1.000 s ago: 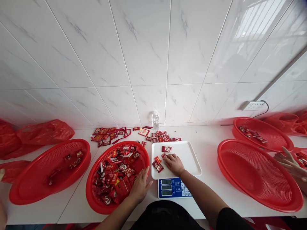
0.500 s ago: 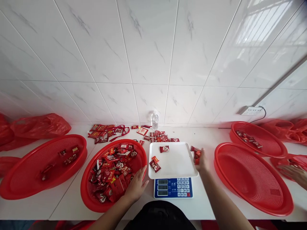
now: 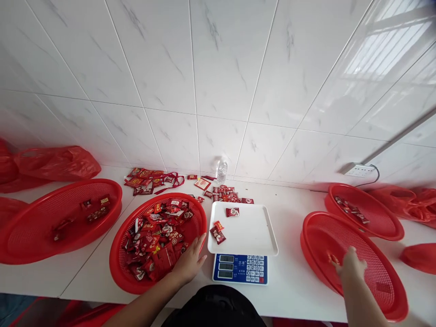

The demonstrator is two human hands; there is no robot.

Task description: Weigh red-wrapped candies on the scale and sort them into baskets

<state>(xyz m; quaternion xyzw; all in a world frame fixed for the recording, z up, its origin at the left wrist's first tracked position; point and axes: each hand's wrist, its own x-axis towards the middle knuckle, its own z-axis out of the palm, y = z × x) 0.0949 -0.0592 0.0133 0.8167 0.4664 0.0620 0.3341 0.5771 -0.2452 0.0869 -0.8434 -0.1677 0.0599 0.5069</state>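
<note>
Your right hand [image 3: 350, 267] hangs over the near right basket [image 3: 391, 290], fingers closed on red candy [image 3: 333, 259]; release it low, inside the rim. Your left hand [image 3: 189, 263] rests open on the full basket [image 3: 119, 277].

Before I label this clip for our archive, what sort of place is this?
Probably a small sweets-packing bench, not a shop: a digital scale with a white tray stands between red baskets, one heaped with wrapped sweets, against a tiled wall.
</note>
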